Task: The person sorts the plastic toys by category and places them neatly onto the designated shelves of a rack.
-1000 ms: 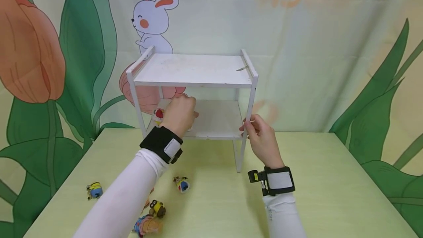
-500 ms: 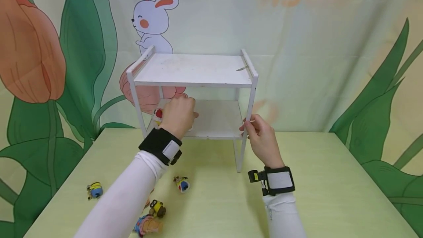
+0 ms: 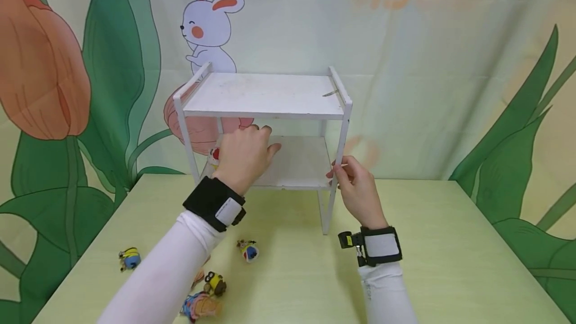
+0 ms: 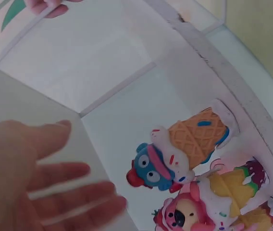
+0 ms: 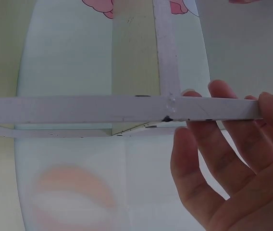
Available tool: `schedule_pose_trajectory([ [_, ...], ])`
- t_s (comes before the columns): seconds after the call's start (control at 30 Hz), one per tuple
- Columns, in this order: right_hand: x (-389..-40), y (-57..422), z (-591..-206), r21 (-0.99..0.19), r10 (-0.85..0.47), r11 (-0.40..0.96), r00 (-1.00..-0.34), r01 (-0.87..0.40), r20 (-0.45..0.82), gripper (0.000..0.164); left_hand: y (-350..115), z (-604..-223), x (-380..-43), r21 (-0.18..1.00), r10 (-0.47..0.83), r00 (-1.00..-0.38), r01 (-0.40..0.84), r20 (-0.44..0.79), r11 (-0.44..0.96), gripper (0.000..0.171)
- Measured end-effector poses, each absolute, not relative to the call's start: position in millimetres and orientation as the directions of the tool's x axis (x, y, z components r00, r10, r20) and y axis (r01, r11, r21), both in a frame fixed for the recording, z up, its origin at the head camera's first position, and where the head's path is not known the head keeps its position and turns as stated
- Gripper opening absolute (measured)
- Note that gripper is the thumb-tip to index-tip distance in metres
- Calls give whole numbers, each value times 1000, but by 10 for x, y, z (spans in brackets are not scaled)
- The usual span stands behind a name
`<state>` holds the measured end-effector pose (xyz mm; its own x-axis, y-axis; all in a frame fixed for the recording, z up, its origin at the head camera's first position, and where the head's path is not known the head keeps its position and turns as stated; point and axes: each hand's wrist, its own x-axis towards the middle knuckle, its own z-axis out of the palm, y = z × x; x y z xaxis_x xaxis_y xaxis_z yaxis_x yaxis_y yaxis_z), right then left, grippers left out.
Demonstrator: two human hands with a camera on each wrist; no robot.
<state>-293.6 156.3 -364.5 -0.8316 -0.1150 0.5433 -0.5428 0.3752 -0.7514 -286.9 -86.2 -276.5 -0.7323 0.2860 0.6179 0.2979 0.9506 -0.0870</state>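
My left hand (image 3: 242, 158) is over the lower shelf (image 3: 301, 161) of a small white two-tier rack (image 3: 265, 95), its fingers loose and apart. In the left wrist view, a blue-faced ice-cream-cone figurine (image 4: 187, 144) stands on that shelf, a gap away from the fingers (image 4: 79, 192). Beside it are a pink bear cone figurine (image 4: 189, 211) and another cone (image 4: 259, 219), cut off by the frame edge. The head view shows only part of one figurine (image 3: 214, 158) behind my left hand. My right hand (image 3: 357, 189) pinches the rack's front right post (image 5: 93, 109) between thumb and fingers.
On the table lie a yellow-and-blue figurine (image 3: 130, 259), a small red, white and blue figurine (image 3: 249, 251), a yellow-and-brown figurine (image 3: 216, 284) and a colourful cone figurine (image 3: 200, 307). A printed curtain (image 3: 427, 89) hangs behind the rack.
My left hand has let go of the blue-faced figurine; its fingers have spread and the thumb has moved out to the right. The right hand stays on the post.
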Motion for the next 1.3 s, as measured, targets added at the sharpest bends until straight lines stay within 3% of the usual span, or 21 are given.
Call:
schedule_pose_trajectory([
  [0.4, -2922, 1609, -3700, -756, -103, 396, -844, -521, 527, 17, -1062, -2833, -2543, -20, 463, -511, 655, 724, 755, 25],
  [0.5, -2931, 1620, -3691, -758, -99, 391, -843, -522, 529, 16, -1143, -2898, -2476, -23, 510, -493, 702, 705, 711, 24],
  [0.63, -2937, 1620, -3682, -764, -99, 377, -843, -524, 530, 16, -1268, -3023, -2406, 17, 527, -537, 711, 659, 703, 20],
  [0.93, -2940, 1575, -3671, -771, -105, 359, -844, -526, 526, 17, -1680, -3315, -2170, 299, 340, -790, 533, 511, 791, 20],
  [1.3, -2946, 1553, -3653, -764, -99, 372, -841, -527, 532, 16, -2043, -3624, -1983, 489, 173, -871, 410, 459, 770, 27],
])
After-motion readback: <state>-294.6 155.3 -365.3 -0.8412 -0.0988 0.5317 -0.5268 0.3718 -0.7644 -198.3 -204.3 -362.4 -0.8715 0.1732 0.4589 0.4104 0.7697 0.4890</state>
